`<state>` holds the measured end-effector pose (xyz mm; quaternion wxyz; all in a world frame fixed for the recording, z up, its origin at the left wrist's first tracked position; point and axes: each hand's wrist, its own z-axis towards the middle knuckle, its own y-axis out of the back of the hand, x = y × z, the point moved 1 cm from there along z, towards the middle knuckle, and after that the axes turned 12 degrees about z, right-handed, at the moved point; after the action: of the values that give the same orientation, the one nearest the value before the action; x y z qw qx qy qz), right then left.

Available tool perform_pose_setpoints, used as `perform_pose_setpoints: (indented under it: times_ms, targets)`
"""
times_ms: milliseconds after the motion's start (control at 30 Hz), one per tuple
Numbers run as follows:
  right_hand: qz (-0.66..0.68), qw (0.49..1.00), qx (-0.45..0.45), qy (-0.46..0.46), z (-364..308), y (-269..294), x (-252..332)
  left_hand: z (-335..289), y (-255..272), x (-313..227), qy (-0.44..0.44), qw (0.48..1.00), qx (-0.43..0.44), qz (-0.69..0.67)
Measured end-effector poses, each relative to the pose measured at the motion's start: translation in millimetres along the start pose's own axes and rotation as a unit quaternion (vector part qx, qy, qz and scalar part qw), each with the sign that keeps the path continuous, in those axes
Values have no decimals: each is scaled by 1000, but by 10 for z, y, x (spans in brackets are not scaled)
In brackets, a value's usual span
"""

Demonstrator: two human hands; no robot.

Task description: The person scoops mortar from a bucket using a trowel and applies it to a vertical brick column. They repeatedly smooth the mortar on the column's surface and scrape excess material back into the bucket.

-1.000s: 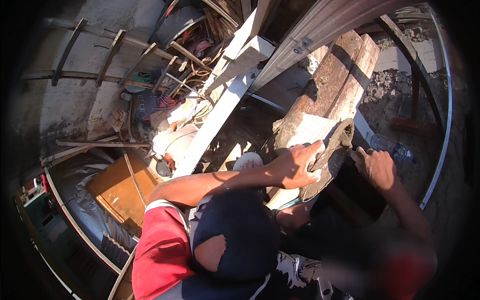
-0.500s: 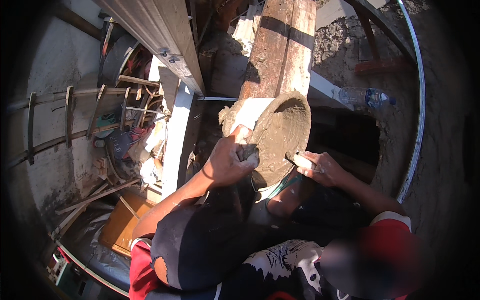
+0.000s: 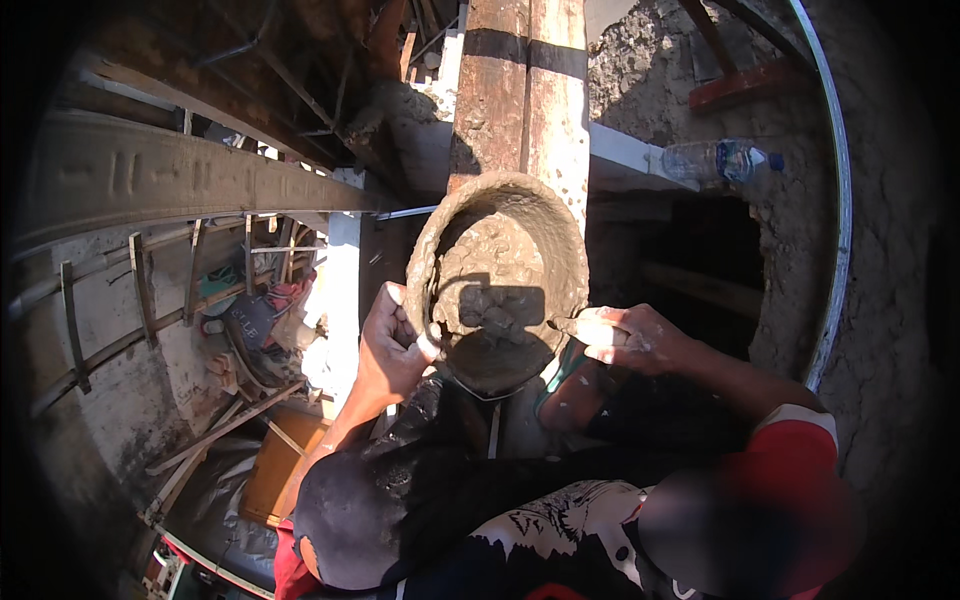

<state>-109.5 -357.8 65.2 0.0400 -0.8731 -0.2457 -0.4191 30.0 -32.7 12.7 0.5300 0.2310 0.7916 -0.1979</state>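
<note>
Tipped level since earlier, the mortar-caked bowl faces up at the end of weathered planks. Fingers of the left hand close on its rim; the right hand bunches there, hold unclear. A clear bottle lies beside a white beam.

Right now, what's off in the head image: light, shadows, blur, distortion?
Head view throughout: harsh sun, white post nearly washed out; hard, blocky shadow across the wet mortar in the container; shiny strip bowed near the black fisheye rim; soft blur at lower right, below the red sleeve.
</note>
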Motion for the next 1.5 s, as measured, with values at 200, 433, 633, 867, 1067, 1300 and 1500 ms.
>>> perform_pose_setpoints:
  times_ms: [200,433,633,867,1067,1300,1500]
  targets:
    - [27,994,-16,-103,-265,339,685,-6,182,148,8,999,-36,7]
    - [36,998,-11,-49,23,946,1739,-108,240,189,-11,997,-69,-27]
    - [-203,977,-26,-64,2237,1202,1988,13,24,231,-11,999,-29,-13]
    - [-499,848,-106,140,1059,1195,2107,25,-64,-30,9,998,14,-57]
    - [-467,873,-135,-20,-597,882,1894,145,-139,-152,-40,993,71,90]
    - [-605,789,-98,-40,245,726,887,85,-453,-419,-11,953,116,279]
    - [-361,929,8,-80,275,616,593,-5,-336,-280,-66,962,99,245]
